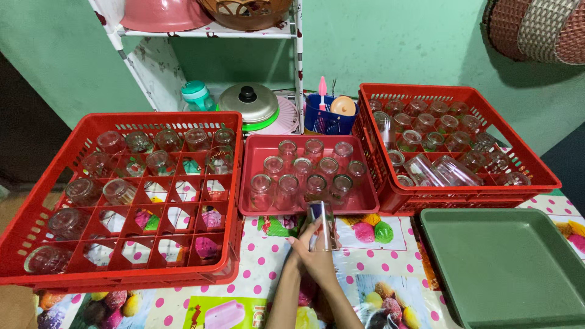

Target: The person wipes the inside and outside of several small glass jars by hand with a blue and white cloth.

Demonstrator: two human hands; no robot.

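Desk [378, 268]: covered by a cloth with pink dots and fruit pictures; everything here rests on it.
Left crate [131, 198]: big red divided crate at my left, tilted toward me; upturned clear glasses fill its far rows and left column, and the near cells show the cloth through them.
Right crate [454, 146]: red crate at my right, full of clear glasses, several lying on their sides.
Green tray [506, 268]: flat, at the near right corner, just beside the right crate.
Red tray [308, 176]: shallow, between the two crates, holding rows of upturned glasses.
Shelf [244, 103]: behind the trays, carrying a lidded pot, a teal bottle and a blue basket of utensils.
Grip [317, 256]: both my hands meet near the desk's middle; which hand is which I cannot tell.
Glass [323, 226]: clear tumbler, my fingers clenched around it, held upright just in front of the red tray's near edge, above the cloth.
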